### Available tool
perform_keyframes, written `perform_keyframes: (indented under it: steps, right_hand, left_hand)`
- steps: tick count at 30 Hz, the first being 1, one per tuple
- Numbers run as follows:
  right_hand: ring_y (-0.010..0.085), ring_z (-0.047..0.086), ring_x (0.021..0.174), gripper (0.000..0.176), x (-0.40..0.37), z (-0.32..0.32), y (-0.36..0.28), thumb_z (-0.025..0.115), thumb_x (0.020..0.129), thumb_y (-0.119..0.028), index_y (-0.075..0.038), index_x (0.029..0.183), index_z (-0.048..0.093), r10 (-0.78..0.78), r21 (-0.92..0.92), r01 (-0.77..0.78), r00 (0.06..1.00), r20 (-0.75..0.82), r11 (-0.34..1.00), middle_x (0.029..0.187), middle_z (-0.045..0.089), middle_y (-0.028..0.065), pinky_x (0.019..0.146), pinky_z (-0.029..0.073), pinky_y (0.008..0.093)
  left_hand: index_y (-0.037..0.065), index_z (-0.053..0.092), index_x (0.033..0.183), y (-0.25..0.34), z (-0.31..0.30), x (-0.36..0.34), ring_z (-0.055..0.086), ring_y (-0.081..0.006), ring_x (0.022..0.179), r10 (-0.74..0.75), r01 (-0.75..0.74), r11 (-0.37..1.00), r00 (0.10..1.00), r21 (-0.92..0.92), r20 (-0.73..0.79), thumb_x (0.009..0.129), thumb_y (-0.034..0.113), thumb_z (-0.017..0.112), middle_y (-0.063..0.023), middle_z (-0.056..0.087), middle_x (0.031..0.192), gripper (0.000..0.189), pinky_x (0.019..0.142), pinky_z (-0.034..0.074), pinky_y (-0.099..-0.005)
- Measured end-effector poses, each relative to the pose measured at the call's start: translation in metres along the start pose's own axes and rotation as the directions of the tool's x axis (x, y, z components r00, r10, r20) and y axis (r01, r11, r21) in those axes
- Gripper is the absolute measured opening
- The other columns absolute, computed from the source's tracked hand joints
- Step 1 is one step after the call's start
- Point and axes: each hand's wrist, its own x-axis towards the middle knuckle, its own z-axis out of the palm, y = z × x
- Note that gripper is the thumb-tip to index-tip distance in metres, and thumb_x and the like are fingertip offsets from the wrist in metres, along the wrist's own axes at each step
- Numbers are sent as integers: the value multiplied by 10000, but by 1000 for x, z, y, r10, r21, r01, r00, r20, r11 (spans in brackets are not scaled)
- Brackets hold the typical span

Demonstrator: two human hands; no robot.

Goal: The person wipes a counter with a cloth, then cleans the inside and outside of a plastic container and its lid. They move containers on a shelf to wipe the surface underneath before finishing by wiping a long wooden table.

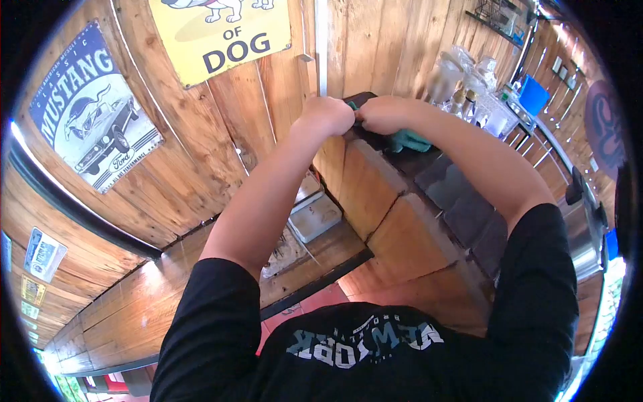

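Both my hands meet close to the wooden wall, above the far end of the dark tiled counter (462,208). My left hand (326,116) is closed, with its fingers curled. Just right of it, my right hand (383,114) is closed too. A bit of green cloth shows between the two hands, and more of the green cloth (410,141) hangs below my right hand onto the dark surface. What exactly the fingertips pinch is too small to make out.
Glassware and plastic-wrapped items (462,80) stand at the counter's back right. A steel pot (586,228) is at the far right. Below my left arm, a white box (315,218) sits on a wooden shelf. Metal signs (100,114) hang on the left wall.
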Motion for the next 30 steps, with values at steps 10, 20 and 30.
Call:
perform_keyframes:
  steps: [10, 20, 30]
  right_hand:
    - [341, 597, 1050, 487, -21, -26, 27, 467, 832, -106, -92, 1316, 519, 37, -123, -26, 995, 88, 992, 1254, 596, 97, 884, 477, 428]
    - [348, 650, 898, 483, -27, 24, -1, 489, 820, -107, -183, 1295, 538, -44, -218, 47, 999, 19, 975, 986, 666, 165, 765, 512, 466]
    - [316, 639, 939, 488, -57, 22, -5, 484, 766, -72, -89, 1245, 580, -121, -214, 122, 992, 16, 969, 1270, 586, 64, 775, 516, 428]
  left_hand:
    - [107, 714, 1002, -6, 10, 11, 623, -298, 1053, 21, -22, 1000, 999, 4, 45, 792, 128, 468, -135, 665, 1109, 324, 931, 416, -418]
    - [136, 685, 1098, -4, -1, 14, 602, -296, 1088, 35, -52, 996, 975, 72, 221, 892, 219, 434, -125, 649, 1145, 336, 953, 388, -450]
    - [79, 693, 1064, 25, -19, 10, 615, -316, 1080, -48, -27, 978, 937, 209, 347, 806, 141, 509, -163, 638, 1160, 323, 946, 423, -466]
